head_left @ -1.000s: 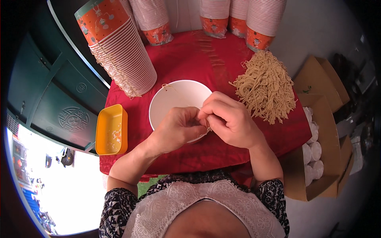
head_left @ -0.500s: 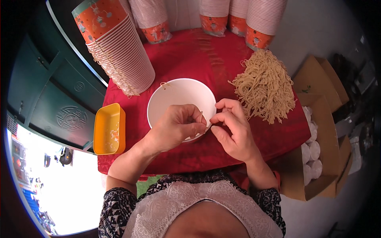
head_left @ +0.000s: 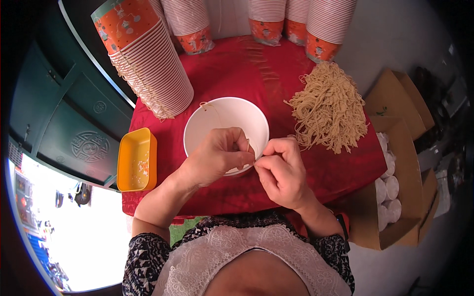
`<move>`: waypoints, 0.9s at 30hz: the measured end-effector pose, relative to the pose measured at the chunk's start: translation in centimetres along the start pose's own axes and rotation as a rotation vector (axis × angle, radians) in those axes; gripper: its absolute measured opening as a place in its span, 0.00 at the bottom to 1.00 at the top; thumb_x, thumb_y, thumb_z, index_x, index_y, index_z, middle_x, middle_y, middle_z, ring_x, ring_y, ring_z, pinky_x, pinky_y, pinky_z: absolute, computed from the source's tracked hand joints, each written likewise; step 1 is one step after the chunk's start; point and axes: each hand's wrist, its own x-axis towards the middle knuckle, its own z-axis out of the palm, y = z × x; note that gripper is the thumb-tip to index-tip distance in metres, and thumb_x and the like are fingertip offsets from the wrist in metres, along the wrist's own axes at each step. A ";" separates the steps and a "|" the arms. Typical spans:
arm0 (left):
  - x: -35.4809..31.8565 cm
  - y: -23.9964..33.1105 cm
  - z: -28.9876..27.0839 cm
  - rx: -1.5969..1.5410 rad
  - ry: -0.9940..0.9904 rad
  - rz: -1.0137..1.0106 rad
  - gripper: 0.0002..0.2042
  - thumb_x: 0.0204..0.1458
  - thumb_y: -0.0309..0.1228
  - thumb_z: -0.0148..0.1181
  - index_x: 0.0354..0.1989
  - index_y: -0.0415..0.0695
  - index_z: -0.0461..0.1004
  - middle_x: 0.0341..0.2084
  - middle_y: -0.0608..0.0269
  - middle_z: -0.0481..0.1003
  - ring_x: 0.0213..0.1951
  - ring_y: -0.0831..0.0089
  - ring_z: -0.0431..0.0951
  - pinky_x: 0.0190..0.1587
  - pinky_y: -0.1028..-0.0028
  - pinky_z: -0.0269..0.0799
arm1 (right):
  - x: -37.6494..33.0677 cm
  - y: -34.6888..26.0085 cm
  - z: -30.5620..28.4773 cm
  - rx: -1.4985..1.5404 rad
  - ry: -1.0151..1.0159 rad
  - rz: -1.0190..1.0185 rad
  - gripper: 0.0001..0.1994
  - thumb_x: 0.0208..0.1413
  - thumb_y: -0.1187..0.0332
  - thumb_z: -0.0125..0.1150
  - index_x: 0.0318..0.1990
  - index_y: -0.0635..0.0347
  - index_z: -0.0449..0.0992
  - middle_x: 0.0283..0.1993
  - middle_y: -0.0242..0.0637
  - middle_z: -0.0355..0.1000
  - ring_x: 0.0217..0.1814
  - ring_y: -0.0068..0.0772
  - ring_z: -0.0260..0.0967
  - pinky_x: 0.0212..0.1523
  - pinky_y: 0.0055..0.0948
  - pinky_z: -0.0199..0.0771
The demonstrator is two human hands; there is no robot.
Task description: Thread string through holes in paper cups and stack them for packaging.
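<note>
A white paper bucket (head_left: 237, 111) stands mouth up in front of me, a short beige string (head_left: 203, 104) looped at its far left rim. Over the bucket's near right rim, my left hand (head_left: 215, 153) is pinched, a bit of beige string showing between thumb and forefinger. Its fingertips meet those of my right hand (head_left: 284, 172), which is closed in a pinch at the same spot. What lies right between the fingertips is too small to make out clearly. To the right of my hands lies a heap of beige strings (head_left: 331, 108).
A tall stack of nested buckets (head_left: 155, 74), with strings hanging along its side, leans at the far left. A yellow plastic tub (head_left: 154, 163) holds small white bits. More bucket stacks (head_left: 328, 24) line the far edge. Cardboard boxes (head_left: 402, 197) stand right of the red-covered table (head_left: 227, 64).
My right hand's spread fingers have drawn together into a pinch, its tips moving slightly left and down to meet the left hand's. The left hand has barely shifted.
</note>
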 end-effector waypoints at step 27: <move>-0.7 -1.9 2.6 0.912 0.310 0.694 0.12 0.44 0.16 0.64 0.32 0.41 0.67 0.28 0.55 0.70 0.31 0.53 0.73 0.34 0.60 0.70 | 1.2 2.0 -0.2 -0.105 -0.219 0.161 0.09 0.48 0.76 0.65 0.39 0.58 0.81 0.42 0.30 0.68 0.55 0.39 0.59 0.55 0.40 0.55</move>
